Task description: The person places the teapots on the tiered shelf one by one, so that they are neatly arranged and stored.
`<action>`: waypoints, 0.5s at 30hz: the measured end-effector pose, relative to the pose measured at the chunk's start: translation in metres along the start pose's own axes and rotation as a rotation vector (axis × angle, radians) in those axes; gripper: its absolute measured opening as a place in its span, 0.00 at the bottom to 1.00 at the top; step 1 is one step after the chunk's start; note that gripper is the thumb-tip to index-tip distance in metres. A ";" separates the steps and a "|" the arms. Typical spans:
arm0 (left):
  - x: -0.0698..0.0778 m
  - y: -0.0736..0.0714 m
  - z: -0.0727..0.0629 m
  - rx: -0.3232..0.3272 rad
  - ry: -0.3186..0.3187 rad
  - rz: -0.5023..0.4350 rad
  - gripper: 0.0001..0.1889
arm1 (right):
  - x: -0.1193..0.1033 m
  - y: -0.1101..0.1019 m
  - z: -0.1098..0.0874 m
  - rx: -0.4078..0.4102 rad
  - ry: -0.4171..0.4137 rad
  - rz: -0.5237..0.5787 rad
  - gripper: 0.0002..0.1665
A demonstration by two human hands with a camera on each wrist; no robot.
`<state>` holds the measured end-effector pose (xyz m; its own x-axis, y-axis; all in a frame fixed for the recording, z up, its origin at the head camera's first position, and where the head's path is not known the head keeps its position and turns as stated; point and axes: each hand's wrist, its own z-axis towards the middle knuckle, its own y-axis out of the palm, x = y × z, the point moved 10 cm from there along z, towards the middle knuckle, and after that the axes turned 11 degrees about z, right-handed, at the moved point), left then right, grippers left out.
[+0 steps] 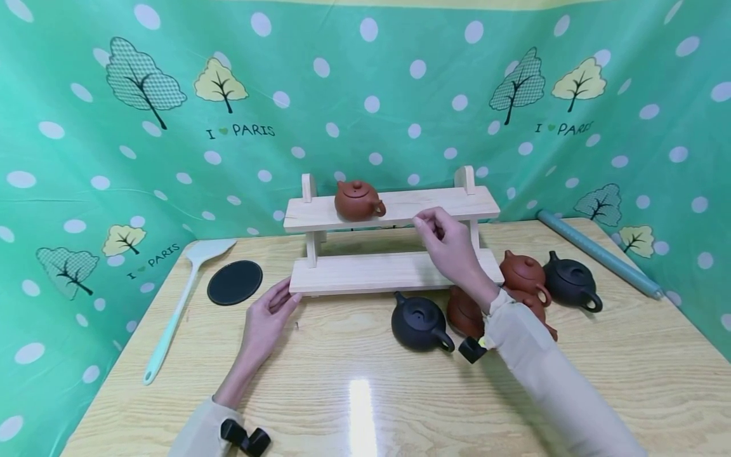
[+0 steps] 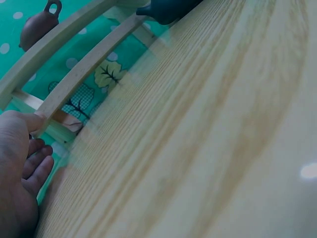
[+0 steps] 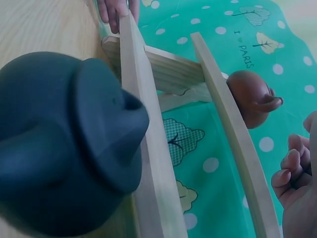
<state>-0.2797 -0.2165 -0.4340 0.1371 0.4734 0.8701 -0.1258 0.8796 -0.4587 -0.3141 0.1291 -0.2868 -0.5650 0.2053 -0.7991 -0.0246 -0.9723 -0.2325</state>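
A two-tier wooden shelf stands at the back of the table. My left hand grips the left end of its lower board, thumb at the board's edge in the left wrist view. One reddish-brown teapot sits on the upper board, left of its middle, handle to the right. My right hand hovers in front of the upper board's right half, fingers loosely curled and holding nothing. Below that forearm, a black teapot and a brown teapot stand on the table before the shelf. The black one looms large in the right wrist view.
Right of the shelf cluster another brown teapot, one partly hidden by my sleeve, and a second black teapot. A blue-green roll lies at the right edge. On the left lie a pale spatula and a black round mat.
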 end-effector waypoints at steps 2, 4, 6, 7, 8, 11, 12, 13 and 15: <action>0.000 0.000 0.000 -0.001 0.000 0.001 0.29 | 0.002 -0.004 -0.004 0.003 0.015 0.002 0.13; 0.000 0.000 0.000 -0.002 0.001 0.000 0.29 | 0.004 -0.009 -0.008 0.009 0.022 0.000 0.13; 0.000 0.000 0.000 -0.001 0.001 0.000 0.29 | 0.004 -0.013 -0.012 0.015 0.023 -0.005 0.13; 0.000 0.000 0.000 0.000 0.001 0.000 0.29 | 0.004 -0.015 -0.014 0.017 0.024 -0.013 0.13; 0.000 0.000 0.000 0.000 0.001 0.000 0.29 | 0.004 -0.017 -0.016 0.020 0.023 -0.017 0.12; 0.000 0.000 0.000 0.002 0.000 -0.002 0.29 | 0.003 -0.023 -0.022 0.023 0.014 -0.027 0.11; 0.000 0.000 0.000 0.003 0.000 -0.002 0.28 | 0.003 -0.025 -0.024 0.022 0.012 -0.031 0.10; 0.000 0.000 0.000 0.003 -0.001 -0.003 0.28 | 0.002 -0.027 -0.026 0.023 0.008 -0.036 0.10; 0.001 0.000 0.000 0.004 0.000 -0.005 0.28 | 0.001 -0.031 -0.030 0.026 -0.003 -0.044 0.09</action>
<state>-0.2794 -0.2164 -0.4334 0.1373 0.4692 0.8723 -0.1286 0.8817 -0.4540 -0.2891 0.1633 -0.2972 -0.5651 0.2473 -0.7871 -0.0708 -0.9650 -0.2524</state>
